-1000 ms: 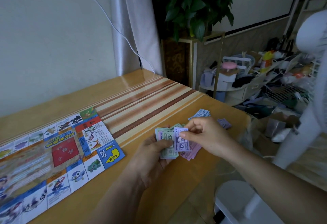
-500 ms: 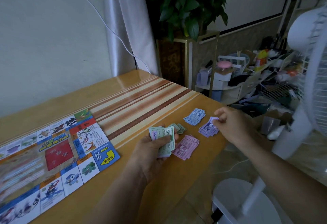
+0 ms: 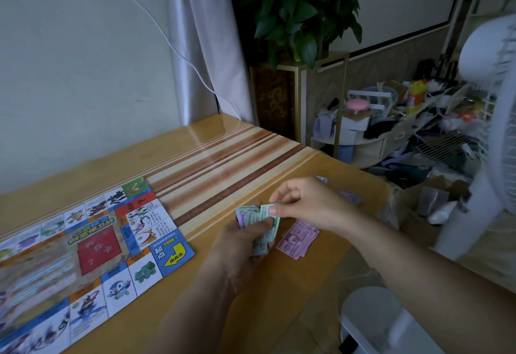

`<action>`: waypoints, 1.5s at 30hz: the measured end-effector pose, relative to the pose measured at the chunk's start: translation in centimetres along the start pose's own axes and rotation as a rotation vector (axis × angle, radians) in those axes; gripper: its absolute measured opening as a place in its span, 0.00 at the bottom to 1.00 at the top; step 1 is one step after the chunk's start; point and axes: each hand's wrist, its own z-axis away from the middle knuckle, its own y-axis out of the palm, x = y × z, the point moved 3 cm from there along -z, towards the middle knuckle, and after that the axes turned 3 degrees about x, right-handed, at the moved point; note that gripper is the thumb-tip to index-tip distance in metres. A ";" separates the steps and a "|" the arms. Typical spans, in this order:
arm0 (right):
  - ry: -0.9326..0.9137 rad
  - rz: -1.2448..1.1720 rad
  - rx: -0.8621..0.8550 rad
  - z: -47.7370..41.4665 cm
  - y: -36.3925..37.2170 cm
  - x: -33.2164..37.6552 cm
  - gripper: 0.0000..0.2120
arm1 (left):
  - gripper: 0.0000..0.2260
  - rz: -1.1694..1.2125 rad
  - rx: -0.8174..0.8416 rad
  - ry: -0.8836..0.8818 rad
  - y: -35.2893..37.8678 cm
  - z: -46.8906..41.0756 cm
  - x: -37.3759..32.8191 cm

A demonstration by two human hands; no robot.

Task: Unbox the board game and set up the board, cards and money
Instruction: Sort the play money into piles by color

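I see my left hand (image 3: 243,242) curled round a fanned stack of notes (image 3: 255,218) over the tabletop (image 3: 229,163). My right hand (image 3: 310,202) pinches the stack's top green note (image 3: 264,211). A pink pile (image 3: 298,239) lies just right of them, and the board (image 3: 92,250) lies flat at the left.

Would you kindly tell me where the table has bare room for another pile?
The striped stretch of table is bare, bordered by the board, the wall and the right hand. So is the strip between the board's corner and the left hand. Crowded: the right edge, with pink notes and purple notes by the right hand.
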 end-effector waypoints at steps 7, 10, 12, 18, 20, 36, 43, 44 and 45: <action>0.009 -0.096 0.013 -1.0 0.2 0.4 0.04 | 0.08 0.086 -0.051 -0.001 -2.5 -0.2 -0.8; 0.019 -0.059 0.022 -0.9 0.8 0.4 0.05 | 0.06 -0.090 -0.075 0.050 -3.2 -0.7 -0.6; 0.020 -0.026 0.027 -0.7 1.2 0.6 0.09 | 0.04 -0.157 -0.106 0.058 -3.3 -0.9 -0.4; 0.014 0.050 0.059 -0.7 1.7 0.9 0.05 | 0.03 -0.158 -0.144 0.035 -3.1 -0.9 -0.2; 0.010 0.032 0.004 -1.0 1.4 0.8 0.01 | 0.02 -0.034 -0.125 0.005 -2.8 -0.7 -0.3; 0.046 0.360 -0.288 -4.1 2.2 -1.2 0.10 | 0.20 0.491 -0.061 -0.053 -3.1 -0.5 -1.0; 0.029 0.743 -0.374 -3.9 2.4 -1.3 0.15 | 0.17 0.319 -0.041 0.010 -3.8 -1.0 -0.6; -0.003 0.729 -0.395 -3.8 2.1 -1.2 0.15 | 0.15 0.284 -0.047 0.014 -3.7 -0.9 -0.6; -0.053 0.682 -0.422 -3.6 1.8 -1.0 0.13 | 0.13 0.250 -0.049 0.016 -3.5 -0.8 -0.6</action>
